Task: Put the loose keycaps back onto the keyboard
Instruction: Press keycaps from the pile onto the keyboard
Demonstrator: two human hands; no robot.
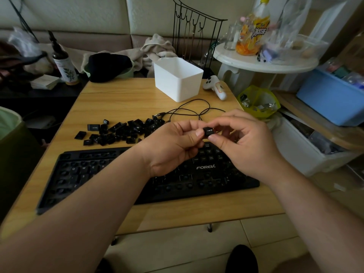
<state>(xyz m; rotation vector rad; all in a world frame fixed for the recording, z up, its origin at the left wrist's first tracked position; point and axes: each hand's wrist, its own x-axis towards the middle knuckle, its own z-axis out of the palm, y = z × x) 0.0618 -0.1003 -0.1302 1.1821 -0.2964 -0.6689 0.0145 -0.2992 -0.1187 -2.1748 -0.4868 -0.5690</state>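
Keycap in hand: a single black keycap [208,132] with a white arrow mark on its face, held up above the right part of the keyboard, not touching it.
My left hand [173,148]: thumb and curled fingers pinch the left side of that keycap; the wrist hangs over the middle of the board.
My right hand [244,142]: thumb below and forefinger above pinch the right side of the same keycap, the other fingers loosely curled behind.
Keyboard [137,178]: black, lying across the near half of the wooden table [126,95]. Most of its sockets are bare; a few caps sit in place, among them Q, W, E on the left and a small block at the far right under my hands. The white brand name shows near my right wrist.
Loose keycaps [122,131]: a scattered black heap on the table just beyond the keyboard, left of my hands, some tipped on their sides.
Cable [189,109]: thin, black, looped on the table beyond my hands, right of the heap.
White bin [177,79]: an open plastic box at the far side of the table.
White controller [215,86]: lying right of the bin, near the table's far right corner.
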